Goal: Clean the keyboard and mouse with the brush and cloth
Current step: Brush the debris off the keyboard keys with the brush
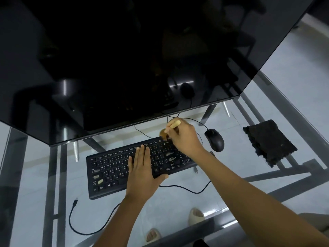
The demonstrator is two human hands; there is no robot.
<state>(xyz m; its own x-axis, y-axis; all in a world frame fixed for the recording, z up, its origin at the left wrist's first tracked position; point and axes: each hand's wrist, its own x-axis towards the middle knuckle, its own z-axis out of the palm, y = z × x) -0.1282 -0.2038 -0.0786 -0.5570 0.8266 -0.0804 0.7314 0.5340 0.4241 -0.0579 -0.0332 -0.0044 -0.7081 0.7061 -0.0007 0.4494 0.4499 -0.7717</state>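
Your left hand [142, 168] lies flat, fingers straight and spread, on the middle of the black rectangular keyboard [124, 168], likely to keep it from sliding on the glass counter [178, 198]. Your right hand [185, 138] pinches the pale wooden-handled brush [170, 126], its bristles at the keyboard's far right corner, probably sweeping dust off that edge. The black oval mouse [214, 139] sits just right of the keyboard, untouched. The dark folded cloth [269, 142] lies well apart, further right. A large dark monitor [124, 59] overhangs the keyboard's far side, crowding the brush. A loose black cable [83, 227] trails off the keyboard's near side.
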